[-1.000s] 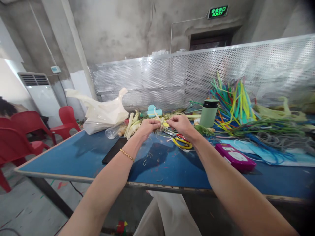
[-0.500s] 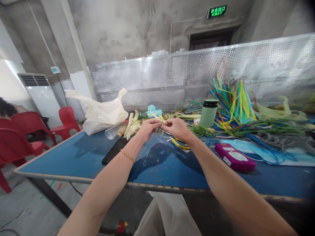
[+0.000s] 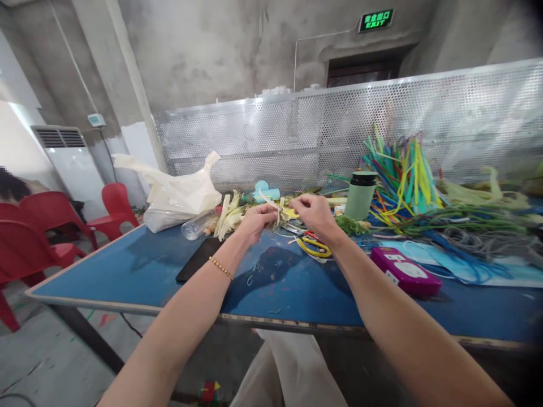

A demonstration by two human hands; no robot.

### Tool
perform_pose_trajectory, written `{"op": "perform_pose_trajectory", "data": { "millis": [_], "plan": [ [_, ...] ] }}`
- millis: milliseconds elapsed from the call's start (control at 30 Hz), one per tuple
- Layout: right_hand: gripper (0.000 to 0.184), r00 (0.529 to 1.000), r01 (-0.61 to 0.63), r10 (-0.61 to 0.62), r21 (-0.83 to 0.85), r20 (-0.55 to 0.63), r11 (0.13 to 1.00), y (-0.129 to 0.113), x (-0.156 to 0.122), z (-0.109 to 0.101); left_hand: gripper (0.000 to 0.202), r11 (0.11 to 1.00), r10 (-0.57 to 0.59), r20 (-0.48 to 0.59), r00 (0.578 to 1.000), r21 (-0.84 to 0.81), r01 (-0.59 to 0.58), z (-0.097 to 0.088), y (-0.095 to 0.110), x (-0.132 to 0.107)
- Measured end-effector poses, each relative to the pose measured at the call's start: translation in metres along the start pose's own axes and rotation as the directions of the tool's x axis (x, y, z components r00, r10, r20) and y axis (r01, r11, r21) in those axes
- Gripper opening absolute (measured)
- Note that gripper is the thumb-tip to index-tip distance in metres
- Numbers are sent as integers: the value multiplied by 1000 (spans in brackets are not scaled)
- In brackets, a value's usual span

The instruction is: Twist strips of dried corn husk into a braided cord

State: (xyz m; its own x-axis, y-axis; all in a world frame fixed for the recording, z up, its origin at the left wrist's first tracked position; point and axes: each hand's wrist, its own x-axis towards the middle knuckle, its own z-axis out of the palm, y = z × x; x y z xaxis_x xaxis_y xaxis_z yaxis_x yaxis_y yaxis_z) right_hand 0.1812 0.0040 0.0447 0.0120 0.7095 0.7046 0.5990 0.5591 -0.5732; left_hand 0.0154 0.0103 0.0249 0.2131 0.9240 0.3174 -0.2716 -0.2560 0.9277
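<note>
My left hand (image 3: 257, 219) pinches a pale, husk-like strip (image 3: 268, 199) whose end sticks up above the fingers. My right hand (image 3: 316, 213) is a short way to the right and apart from it, fingers curled together; anything between the fingertips is too small to make out. Beneath it on the blue table (image 3: 271, 285) lie yellow-handled scissors (image 3: 313, 247) and a red-handled tool (image 3: 311, 235). Several dry, pale husks (image 3: 229, 216) are heaped just left of my left hand.
A white plastic bag (image 3: 182, 195) and a clear bottle (image 3: 197, 226) stand at the left, near a black flat tablet-like object (image 3: 197, 260). To the right are a green cup (image 3: 360, 195), a purple box (image 3: 405, 271), colourful strips (image 3: 411, 175) and green cords (image 3: 449, 217). A perforated metal panel (image 3: 263, 141) stands behind.
My right hand has moved right and slightly up, away from my left hand, uncovering the scissors and the red-handled tool. My left hand stays almost in place with the strip.
</note>
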Motion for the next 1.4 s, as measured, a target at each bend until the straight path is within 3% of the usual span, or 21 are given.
{"op": "perform_pose_trajectory", "data": {
  "millis": [100, 267, 500, 700, 1133, 1400],
  "plan": [
    [26, 997, 72, -71, 32, -33, 997, 2, 3, -2, 10, 990, 10, 62, 998, 140, -18, 1, -1, -2],
    [22, 956, 211, -222, 73, 190, 975, 2, 2, -6, 5, 958, -85, 253, 964, 286, 9, 3, -2, -6],
    [34, 938, 54, -139, 263, 316, 963, 5, 2, -8, 17, 973, -136, 321, 937, 221, 66, -1, 4, -9],
    [34, 939, 51, -151, 307, 308, 950, 2, 1, -7, 27, 967, -173, 278, 945, 231, 109, 0, 7, -10],
    [26, 948, 98, -159, 223, 277, 970, 0, 0, -7, 28, 943, -184, 268, 946, 319, 93, -3, 4, -8],
    [27, 938, 138, -192, 198, 288, 970, -1, -1, -6, 12, 967, -147, 88, 985, 224, 124, -1, 1, -5]
  ]
}}
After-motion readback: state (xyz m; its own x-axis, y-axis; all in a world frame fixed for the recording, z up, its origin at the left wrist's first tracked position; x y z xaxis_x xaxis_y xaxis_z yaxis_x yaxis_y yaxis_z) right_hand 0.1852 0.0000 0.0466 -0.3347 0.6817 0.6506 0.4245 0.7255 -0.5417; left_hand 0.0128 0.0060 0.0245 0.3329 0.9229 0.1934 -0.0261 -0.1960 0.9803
